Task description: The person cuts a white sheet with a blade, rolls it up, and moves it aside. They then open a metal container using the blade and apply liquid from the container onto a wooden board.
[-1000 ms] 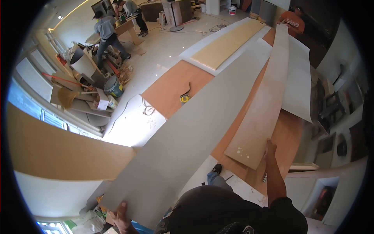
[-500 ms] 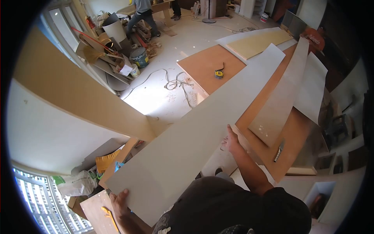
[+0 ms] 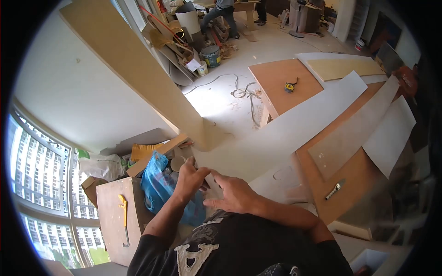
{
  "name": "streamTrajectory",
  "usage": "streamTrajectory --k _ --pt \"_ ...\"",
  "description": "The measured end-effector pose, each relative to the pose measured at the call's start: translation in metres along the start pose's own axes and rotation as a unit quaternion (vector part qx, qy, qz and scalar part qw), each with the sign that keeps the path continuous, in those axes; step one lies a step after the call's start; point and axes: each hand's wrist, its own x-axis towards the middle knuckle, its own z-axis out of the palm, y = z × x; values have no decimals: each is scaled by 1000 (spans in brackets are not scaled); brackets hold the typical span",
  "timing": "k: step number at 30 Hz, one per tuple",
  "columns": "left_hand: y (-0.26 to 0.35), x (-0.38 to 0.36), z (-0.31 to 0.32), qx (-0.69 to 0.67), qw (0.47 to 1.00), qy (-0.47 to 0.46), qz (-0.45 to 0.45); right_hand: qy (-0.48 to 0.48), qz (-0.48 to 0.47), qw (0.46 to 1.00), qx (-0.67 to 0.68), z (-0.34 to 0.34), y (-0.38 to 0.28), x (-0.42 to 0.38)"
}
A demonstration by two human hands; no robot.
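Observation:
A long pale white sheet [image 3: 281, 126] runs from beside my hands up across the brown boards on the work surface. My left hand [image 3: 189, 180] is at its near end, fingers curled, and what they hold, if anything, is hidden. Right beside it, my right hand [image 3: 235, 195] has its thumb and fingers apart, its index fingertip at my left thumb. A blue plastic bag [image 3: 159, 186] lies just left of my left hand. The yellow-handled saw [image 3: 123, 216] rests on a wooden box [image 3: 109, 198] further left.
On the brown boards [image 3: 281, 76] sit a yellow tape measure [image 3: 289, 87] and a utility knife [image 3: 335, 189]. More sheets [image 3: 352, 131] overlap at the right. A tall tan panel edge [image 3: 133, 64] stands to the left. Cable [image 3: 239, 93] coils on the floor; another person [image 3: 223, 14] stands far back.
My view has turned left. Both hands have left their spread places on the sheet and come together in front of me. The sheet's near end has shifted away, uncovering the blue bag.

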Motion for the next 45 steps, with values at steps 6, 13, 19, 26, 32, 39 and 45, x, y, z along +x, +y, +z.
streamTrajectory --k 6,13,19,26,32,39,45 --pt "22 -11 52 41 998 -7 45 119 40 989 72 13 54 -37" --pt "26 -18 41 527 702 -97 469 40 82 977 193 -87 83 -51" --pt "75 26 29 554 544 -247 579 -59 104 975 187 -156 39 -35" --pt "127 107 -6 495 480 -278 669 -75 182 941 275 -168 28 11" --pt "127 166 -33 436 472 -308 702 -32 254 903 346 -136 30 41" --pt "90 227 7 335 567 -431 617 39 320 889 324 -84 32 56" --pt "95 247 25 268 666 -463 520 249 322 913 45 -82 -6 50"
